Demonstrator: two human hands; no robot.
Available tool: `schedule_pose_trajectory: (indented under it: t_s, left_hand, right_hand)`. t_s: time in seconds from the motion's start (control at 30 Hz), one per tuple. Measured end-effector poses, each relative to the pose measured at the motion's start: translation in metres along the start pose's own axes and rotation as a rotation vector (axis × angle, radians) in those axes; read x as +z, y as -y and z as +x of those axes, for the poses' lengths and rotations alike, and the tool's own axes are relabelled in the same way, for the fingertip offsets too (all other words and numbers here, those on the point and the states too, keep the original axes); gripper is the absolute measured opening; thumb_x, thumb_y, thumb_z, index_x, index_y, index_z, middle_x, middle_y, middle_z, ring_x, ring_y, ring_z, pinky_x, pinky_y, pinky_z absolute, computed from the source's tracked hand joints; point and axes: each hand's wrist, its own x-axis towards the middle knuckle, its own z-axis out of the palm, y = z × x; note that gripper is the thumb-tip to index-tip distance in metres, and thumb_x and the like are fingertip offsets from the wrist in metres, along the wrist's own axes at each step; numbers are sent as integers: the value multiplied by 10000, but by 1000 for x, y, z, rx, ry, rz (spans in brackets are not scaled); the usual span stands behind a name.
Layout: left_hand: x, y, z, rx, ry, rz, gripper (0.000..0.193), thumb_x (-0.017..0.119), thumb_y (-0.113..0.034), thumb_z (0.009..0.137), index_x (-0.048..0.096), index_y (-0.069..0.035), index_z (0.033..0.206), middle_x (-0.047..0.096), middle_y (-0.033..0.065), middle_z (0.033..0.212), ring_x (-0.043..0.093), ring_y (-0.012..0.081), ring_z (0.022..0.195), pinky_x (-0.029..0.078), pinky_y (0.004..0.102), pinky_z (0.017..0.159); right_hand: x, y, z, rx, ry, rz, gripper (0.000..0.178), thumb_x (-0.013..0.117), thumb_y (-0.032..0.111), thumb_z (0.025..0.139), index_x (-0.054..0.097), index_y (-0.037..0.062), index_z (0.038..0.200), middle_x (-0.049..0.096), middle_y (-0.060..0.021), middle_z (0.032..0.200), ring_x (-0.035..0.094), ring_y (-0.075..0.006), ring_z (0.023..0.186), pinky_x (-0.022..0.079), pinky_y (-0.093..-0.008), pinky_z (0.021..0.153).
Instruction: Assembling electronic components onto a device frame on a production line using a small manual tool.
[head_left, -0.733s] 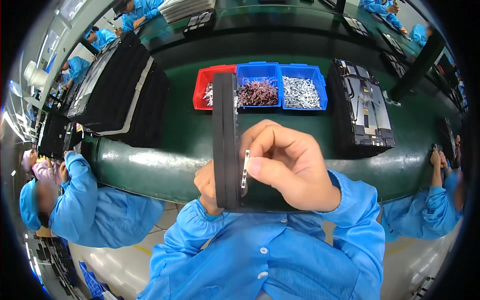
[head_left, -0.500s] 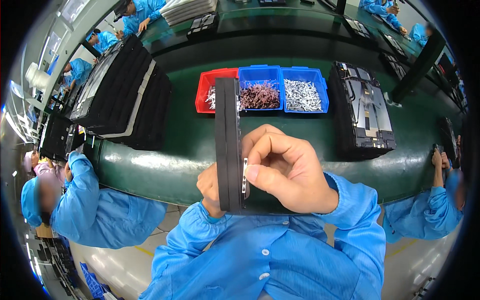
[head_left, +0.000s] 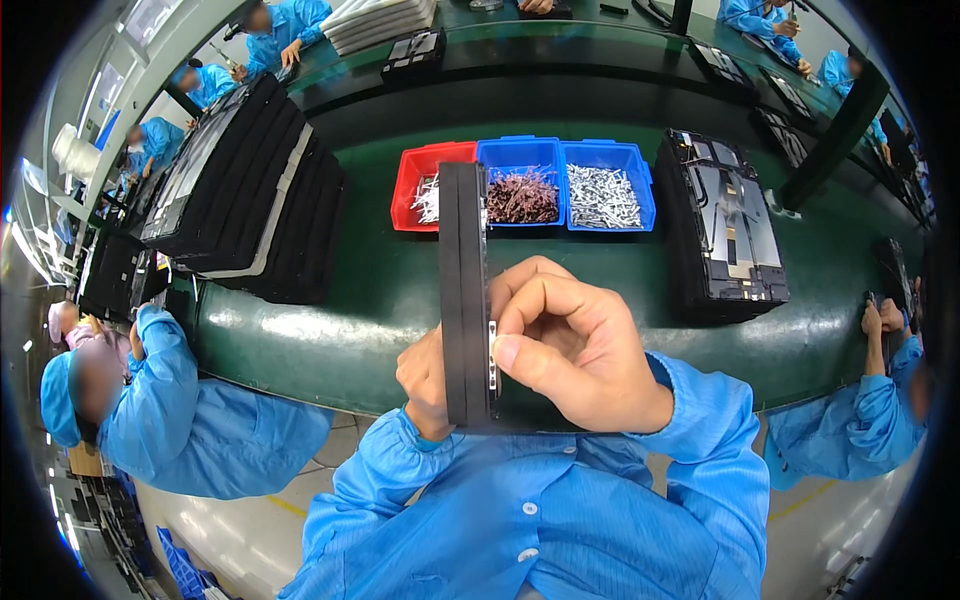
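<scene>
A thick black slab-like device part (head_left: 462, 300), seen nearly edge-on, stands upright before my chest. My left hand (head_left: 423, 378) is closed round its left side; the fingers behind it are partly hidden. On the other side, my right hand (head_left: 585, 345) pinches a small narrow white strip with dark spots (head_left: 493, 365) between thumb and forefinger. The strip lies along the slab's right edge, its length running up and down; whether it is stuck there I cannot tell.
Beyond the slab stand a red bin (head_left: 403, 195) and two blue bins (head_left: 520, 150) holding small white and brownish parts. Tall stacks of black device parts rise at left (head_left: 240, 190) and right (head_left: 735, 215). People in blue work on both sides of the green table (head_left: 380, 285).
The slab has shifted slightly right and down, with both hands moving little. My right thumb and finger keep their pinch on the strip. A co-worker's hand now shows at the far top.
</scene>
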Motion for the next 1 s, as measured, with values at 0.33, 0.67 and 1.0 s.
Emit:
schedule_pose_trajectory:
  t_s: [0.33, 0.67, 1.0]
  left_hand:
    - [5, -4, 6, 40, -66, 63, 513, 784, -28, 717, 659, 120, 1192, 728, 137, 827, 694, 226, 613, 540, 310, 541]
    - [9, 4, 10, 200, -116, 98, 589, 757, 7, 705, 625, 143, 1263, 732, 133, 824, 661, 201, 565, 515, 300, 502]
    - [4, -2, 19, 300, -82, 228, 645, 757, 22, 705, 586, 160, 1311, 721, 118, 781, 633, 181, 523, 503, 289, 488]
  right_hand:
    - [-2, -1, -2, 12, 0, 24, 65, 663, 11, 936, 604, -4, 959, 531, -105, 1110, 593, -146, 994, 519, -314, 886]
    - [-6, 2, 0, 8, 31, 14, 53, 653, -24, 921, 605, 0, 929, 533, -102, 1092, 603, -156, 994, 516, -335, 900]
    - [0, 14, 0, 168, -60, 143, 34, 641, -3, 908, 611, -15, 919, 586, -79, 1042, 544, -102, 904, 464, -255, 804]
